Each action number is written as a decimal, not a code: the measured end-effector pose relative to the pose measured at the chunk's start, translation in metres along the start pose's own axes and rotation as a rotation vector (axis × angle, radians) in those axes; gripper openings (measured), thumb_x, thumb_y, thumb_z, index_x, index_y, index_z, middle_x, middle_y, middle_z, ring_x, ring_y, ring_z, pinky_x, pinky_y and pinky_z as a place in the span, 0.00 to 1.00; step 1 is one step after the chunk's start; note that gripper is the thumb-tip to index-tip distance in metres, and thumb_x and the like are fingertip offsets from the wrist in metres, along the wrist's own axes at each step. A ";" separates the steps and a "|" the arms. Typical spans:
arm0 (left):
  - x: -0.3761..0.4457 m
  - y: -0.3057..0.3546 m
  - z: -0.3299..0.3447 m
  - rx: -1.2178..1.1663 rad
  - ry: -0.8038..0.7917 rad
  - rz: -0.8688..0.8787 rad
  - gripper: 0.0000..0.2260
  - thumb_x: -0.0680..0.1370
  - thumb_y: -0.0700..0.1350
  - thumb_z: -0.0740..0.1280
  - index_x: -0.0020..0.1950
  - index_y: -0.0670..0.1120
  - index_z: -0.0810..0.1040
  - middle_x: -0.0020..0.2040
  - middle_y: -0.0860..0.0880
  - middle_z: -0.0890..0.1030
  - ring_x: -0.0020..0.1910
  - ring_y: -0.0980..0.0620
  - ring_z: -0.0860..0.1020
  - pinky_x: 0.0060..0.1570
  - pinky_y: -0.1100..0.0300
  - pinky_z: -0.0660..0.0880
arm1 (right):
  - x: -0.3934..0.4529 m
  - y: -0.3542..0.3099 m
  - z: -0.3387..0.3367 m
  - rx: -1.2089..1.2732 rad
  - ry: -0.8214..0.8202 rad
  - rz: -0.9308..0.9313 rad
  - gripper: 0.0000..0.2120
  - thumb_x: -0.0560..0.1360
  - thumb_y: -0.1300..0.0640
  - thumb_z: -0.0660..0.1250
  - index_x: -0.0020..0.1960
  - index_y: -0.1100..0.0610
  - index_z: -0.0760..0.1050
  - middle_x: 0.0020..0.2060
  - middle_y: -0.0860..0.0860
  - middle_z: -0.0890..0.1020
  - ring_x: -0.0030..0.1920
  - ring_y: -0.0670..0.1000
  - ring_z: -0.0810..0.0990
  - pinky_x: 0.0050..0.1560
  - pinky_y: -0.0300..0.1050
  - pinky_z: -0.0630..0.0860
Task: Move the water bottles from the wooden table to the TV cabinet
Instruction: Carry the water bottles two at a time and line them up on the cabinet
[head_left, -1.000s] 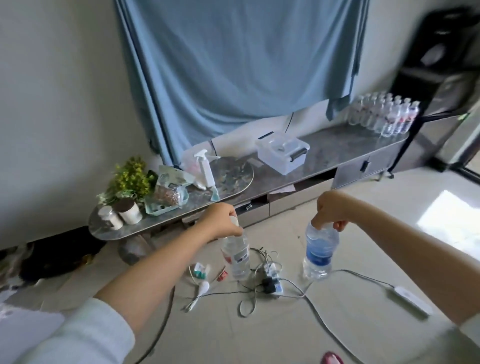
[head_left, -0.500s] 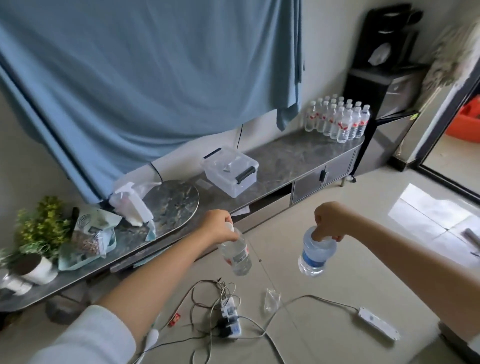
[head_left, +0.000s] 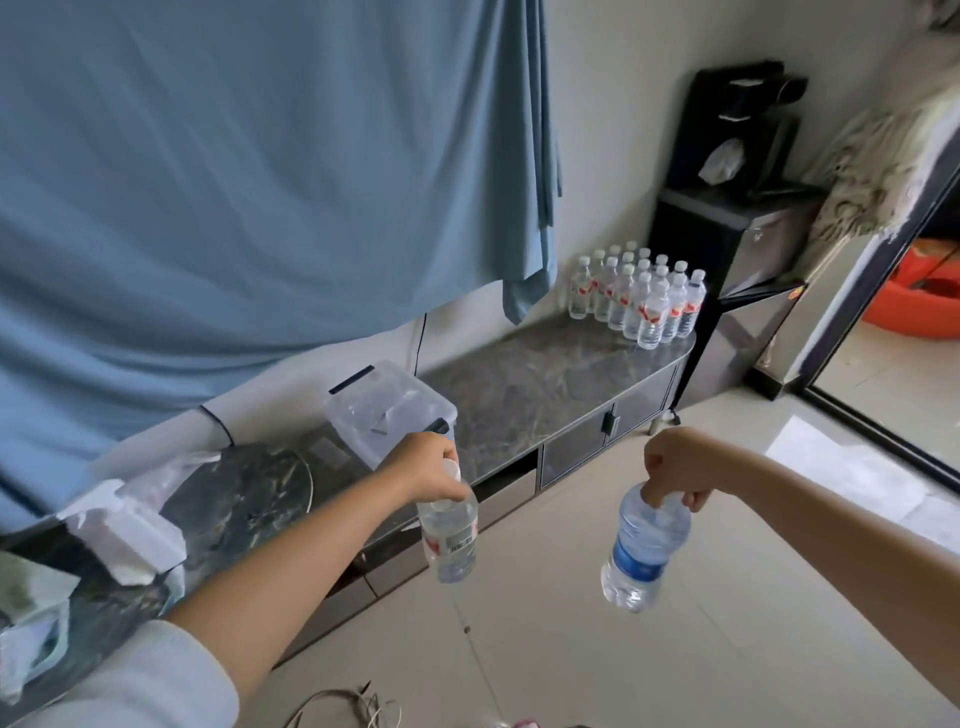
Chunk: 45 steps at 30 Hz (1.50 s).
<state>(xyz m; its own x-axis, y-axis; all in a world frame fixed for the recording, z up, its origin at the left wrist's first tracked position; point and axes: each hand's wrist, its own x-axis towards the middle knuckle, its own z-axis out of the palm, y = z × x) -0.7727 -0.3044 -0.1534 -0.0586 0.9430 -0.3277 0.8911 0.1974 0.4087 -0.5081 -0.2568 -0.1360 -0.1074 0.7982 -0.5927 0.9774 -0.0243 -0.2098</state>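
My left hand (head_left: 423, 467) grips the neck of a clear water bottle with a red label (head_left: 451, 535), which hangs in front of the TV cabinet's drawers. My right hand (head_left: 672, 462) holds a blue-labelled water bottle (head_left: 641, 553) by its top, hanging above the floor to the right. The low TV cabinet (head_left: 540, 379) has a grey marble top and runs along the wall. At its far right end stands a cluster of several red-labelled water bottles (head_left: 636, 293). The wooden table is out of view.
A clear plastic storage box (head_left: 389, 410) sits mid-cabinet, just behind my left hand. A white spray bottle (head_left: 122, 535) and a round dark tray (head_left: 244, 493) lie further left. A blue curtain (head_left: 249, 182) hangs above. A black appliance (head_left: 727, 218) stands right of the cabinet. Cables (head_left: 343, 709) lie on the floor.
The view has swung right and closer to the cabinet, with the bottle cluster now nearer. Both hands have carried their bottles forward; the cables on the floor have dropped out of the middle.
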 end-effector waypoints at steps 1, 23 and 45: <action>0.017 0.007 -0.006 0.019 -0.004 0.013 0.11 0.70 0.43 0.70 0.34 0.49 0.68 0.38 0.52 0.73 0.42 0.51 0.72 0.32 0.66 0.66 | 0.014 0.002 -0.013 -0.007 0.003 -0.007 0.06 0.70 0.60 0.67 0.40 0.61 0.71 0.35 0.56 0.74 0.26 0.48 0.74 0.23 0.34 0.74; 0.392 0.220 -0.044 -0.109 0.096 -0.055 0.14 0.70 0.40 0.71 0.32 0.52 0.67 0.34 0.57 0.70 0.42 0.52 0.71 0.31 0.68 0.64 | 0.338 0.112 -0.276 -0.246 0.053 -0.308 0.16 0.68 0.56 0.68 0.28 0.55 0.64 0.25 0.50 0.71 0.24 0.46 0.70 0.24 0.33 0.62; 0.751 0.294 -0.024 -0.079 -0.043 -0.115 0.14 0.72 0.42 0.69 0.56 0.41 0.77 0.59 0.44 0.77 0.57 0.45 0.76 0.47 0.60 0.69 | 0.629 0.151 -0.380 -0.247 -0.033 -0.269 0.10 0.68 0.56 0.68 0.45 0.56 0.70 0.43 0.49 0.72 0.42 0.51 0.71 0.27 0.36 0.60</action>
<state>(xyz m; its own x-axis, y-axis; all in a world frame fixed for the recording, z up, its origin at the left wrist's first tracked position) -0.5659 0.4687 -0.2587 -0.1376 0.9010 -0.4113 0.8411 0.3256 0.4319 -0.3583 0.4703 -0.2446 -0.3687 0.7360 -0.5678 0.9273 0.3335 -0.1697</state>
